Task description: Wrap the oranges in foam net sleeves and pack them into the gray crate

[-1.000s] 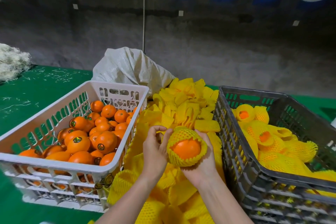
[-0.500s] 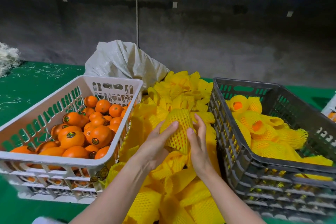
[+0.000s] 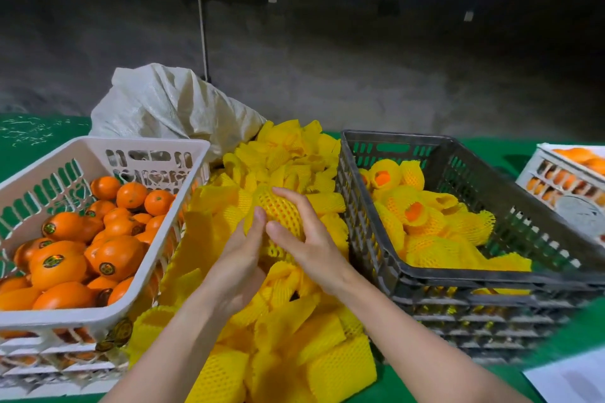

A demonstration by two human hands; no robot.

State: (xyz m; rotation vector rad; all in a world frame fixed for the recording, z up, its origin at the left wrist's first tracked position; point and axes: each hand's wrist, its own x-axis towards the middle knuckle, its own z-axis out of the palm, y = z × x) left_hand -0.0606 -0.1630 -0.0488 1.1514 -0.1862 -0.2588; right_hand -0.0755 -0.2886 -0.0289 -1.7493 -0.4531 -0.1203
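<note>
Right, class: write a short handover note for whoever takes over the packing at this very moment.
Left hand and right hand: both clasp one netted orange above the pile of empty sleeves, between the crates.
White crate, on the left: bare oranges in plenty.
Gray crate, on the right: several wrapped oranges already in.
Left to do: put the held one in the gray crate, then sleeve and pack the rest.
</note>
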